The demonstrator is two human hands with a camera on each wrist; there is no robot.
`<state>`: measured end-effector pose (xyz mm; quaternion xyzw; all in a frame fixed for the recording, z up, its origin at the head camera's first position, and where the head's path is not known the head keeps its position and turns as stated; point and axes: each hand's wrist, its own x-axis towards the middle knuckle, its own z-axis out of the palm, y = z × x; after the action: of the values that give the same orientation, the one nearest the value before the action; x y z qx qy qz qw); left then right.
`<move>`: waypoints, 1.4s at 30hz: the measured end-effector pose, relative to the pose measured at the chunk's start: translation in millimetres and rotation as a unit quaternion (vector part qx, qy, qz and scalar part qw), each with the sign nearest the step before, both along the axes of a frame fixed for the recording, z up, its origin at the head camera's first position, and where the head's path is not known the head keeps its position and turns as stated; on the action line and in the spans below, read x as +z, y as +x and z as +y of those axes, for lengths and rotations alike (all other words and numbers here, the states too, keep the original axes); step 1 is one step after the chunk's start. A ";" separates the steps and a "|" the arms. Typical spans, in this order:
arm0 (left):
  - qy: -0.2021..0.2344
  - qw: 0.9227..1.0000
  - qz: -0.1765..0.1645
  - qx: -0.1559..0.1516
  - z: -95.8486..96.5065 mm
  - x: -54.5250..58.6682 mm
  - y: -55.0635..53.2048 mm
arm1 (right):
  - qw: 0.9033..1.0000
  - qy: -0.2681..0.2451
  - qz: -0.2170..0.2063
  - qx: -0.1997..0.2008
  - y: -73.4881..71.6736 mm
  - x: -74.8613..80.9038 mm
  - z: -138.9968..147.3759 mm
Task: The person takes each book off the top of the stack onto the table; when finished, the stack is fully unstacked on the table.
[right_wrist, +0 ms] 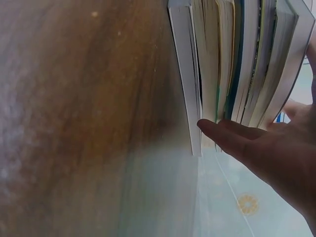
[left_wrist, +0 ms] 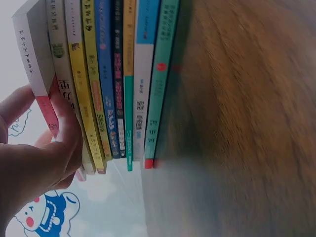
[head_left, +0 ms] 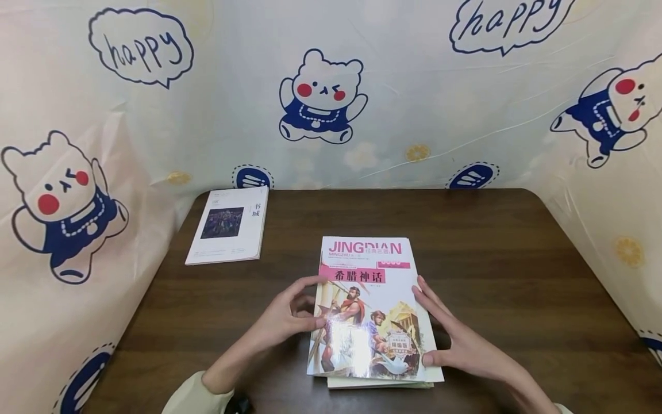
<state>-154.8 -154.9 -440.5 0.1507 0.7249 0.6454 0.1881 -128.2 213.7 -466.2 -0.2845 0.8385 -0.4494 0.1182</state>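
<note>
A stack of several books lies under both hands; its top book (head_left: 357,310) has a glossy white cover with a pink title band and painted figures. My left hand (head_left: 289,307) grips the top book at its left edge, fingers bent. In the left wrist view, those fingers meet its white and red spine (left_wrist: 32,59), with coloured spines (left_wrist: 103,74) below. At the right side, my right hand (head_left: 460,339) rests against the stack, thumb and fingers spread. The right wrist view shows a straight digit (right_wrist: 227,138) along the page edges (right_wrist: 242,64).
A white magazine (head_left: 222,230) with a dark picture lies at the back left of the brown wooden table (head_left: 481,253). Printed cloth (head_left: 403,115) with cartoon bears hangs behind and on both sides. A pale sleeve (head_left: 199,394) covers the left forearm.
</note>
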 end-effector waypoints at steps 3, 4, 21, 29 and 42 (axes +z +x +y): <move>0.029 0.999 -0.024 0.003 0.8 0.2 -1.0 | 1.000 -0.010 0.000 -0.001 1.2 -1.0 0.4; 0.040 0.999 -0.029 0.003 0.8 0.4 -1.3 | 1.000 -0.015 -0.002 0.000 1.5 -1.0 0.6; 0.093 0.989 -0.111 -0.018 -12.6 -0.5 -15.7 | 0.999 -0.004 -0.004 0.048 -4.3 4.1 12.1; 0.084 0.986 -0.138 -0.041 -17.3 3.8 -16.1 | 0.998 -0.022 -0.018 0.061 -4.7 1.7 12.0; 0.112 0.989 -0.086 -0.050 -19.9 12.1 -14.9 | 0.997 -0.033 -0.043 0.057 -3.6 1.7 12.3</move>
<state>-169.7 -174.8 -428.4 0.1506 0.6208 0.7229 0.2633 -131.8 226.0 -464.5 -0.3160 0.7998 -0.4811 0.1702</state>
